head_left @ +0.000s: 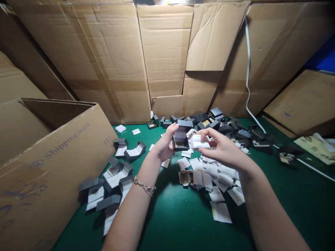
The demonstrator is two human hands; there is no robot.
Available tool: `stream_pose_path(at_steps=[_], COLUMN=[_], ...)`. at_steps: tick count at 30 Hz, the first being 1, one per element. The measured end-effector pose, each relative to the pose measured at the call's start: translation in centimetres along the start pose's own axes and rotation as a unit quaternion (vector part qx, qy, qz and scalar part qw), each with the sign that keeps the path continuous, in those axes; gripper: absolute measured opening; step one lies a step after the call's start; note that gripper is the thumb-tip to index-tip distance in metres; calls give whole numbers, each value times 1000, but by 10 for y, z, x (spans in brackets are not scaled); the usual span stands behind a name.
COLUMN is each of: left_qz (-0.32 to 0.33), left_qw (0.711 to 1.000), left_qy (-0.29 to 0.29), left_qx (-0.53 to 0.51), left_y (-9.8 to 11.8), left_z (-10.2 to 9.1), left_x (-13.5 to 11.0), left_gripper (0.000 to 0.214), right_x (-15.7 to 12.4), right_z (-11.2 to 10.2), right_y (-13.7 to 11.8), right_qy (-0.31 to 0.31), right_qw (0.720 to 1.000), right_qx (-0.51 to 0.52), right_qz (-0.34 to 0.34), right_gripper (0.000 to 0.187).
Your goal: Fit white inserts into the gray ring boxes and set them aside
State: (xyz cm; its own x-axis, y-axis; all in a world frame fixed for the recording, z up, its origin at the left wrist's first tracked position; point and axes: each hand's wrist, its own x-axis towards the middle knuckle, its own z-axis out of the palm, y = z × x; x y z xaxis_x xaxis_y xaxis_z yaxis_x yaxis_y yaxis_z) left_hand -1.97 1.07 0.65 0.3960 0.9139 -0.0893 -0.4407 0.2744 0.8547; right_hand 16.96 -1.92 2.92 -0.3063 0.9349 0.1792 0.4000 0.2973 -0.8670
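My left hand (164, 144) grips a small open grey box (181, 136) with its hinged lid raised, held above the green table (183, 216). My right hand (222, 148) pinches a small white insert (198, 142) right beside the box's open side. A silver bracelet (144, 187) hangs on my left wrist. Below my hands lies a heap of white paper pieces (213, 177). Several open grey boxes with white linings (112, 181) lie at the left.
A pile of dark grey boxes (230, 130) spreads along the back and right. A big cardboard carton (47, 167) marked "Shipping mark" stands at the left. Flattened cardboard sheets (164, 52) wall off the back. A white cable (248, 76) runs down the right.
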Motion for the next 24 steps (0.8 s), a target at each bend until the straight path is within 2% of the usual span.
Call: stream_pose_path(at_steps=[3,7,11,19,24], left_qz=[4,29,35,23,27], left_qw=[998,995,994,995,995], left_qy=[-22,-20,1,17,21], left_qx=[-53,-89,-101,-94,-98], left_y=[0,1,-1,0,0], left_z=[6,14,15,20,20], left_x=[1,1,2,-1,0], left_gripper=[50,43,39,38,40], right_x=[-4,-1,3,4,4], right_z=[6,19,27,30,30], right_y=[-7,-6,-2,2,1], right_qy=[-19,21,64,103,81], right_qw=[999,988,972,948,951], right_qx=[12,-92,-134,-187,-196], right_qz=[-49,-125,-184,-236,-225], right_gripper=[18,16,16,18,20])
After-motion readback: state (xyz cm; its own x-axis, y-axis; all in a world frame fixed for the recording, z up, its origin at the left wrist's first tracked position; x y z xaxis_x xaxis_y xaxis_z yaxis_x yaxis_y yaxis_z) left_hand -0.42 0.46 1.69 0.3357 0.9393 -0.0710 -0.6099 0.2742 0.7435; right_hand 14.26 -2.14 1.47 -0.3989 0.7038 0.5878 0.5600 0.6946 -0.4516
